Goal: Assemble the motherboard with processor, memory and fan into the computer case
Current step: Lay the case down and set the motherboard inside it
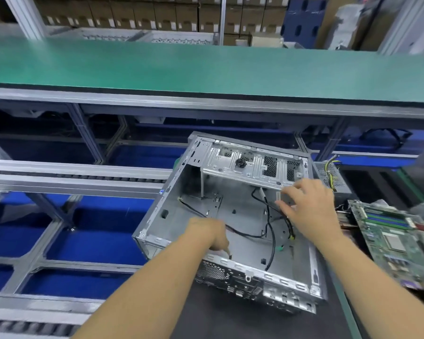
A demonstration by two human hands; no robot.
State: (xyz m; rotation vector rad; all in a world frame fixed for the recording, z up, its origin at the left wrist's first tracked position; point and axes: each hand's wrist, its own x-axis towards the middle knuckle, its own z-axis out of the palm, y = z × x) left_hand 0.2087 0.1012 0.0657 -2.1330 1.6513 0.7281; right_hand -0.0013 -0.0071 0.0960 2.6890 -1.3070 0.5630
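Head camera, looking down: one open computer case (233,216) lies on its side on a dark mat (230,324), and one motherboard (399,243) lies just to its right, outside the case, tilted, with blue memory slots and a square processor plate showing. No fan can be made out on the board.

Inside the case lie several loose black cables (269,231), one ending in a green plug, one in a yellow tip. A perforated drive cage (252,162) spans the far end. Behind the case's right corner sits one grey power supply (328,174) with yellow and black wires.

Two bare hands reach into the case. The left hand (211,233) has its fingers curled downward at the near wall; whether they pinch anything I cannot tell. The right hand (309,206) is spread, fingers loosely straight, over the cables under the cage's edge.

One long green bench (206,69) runs across behind.
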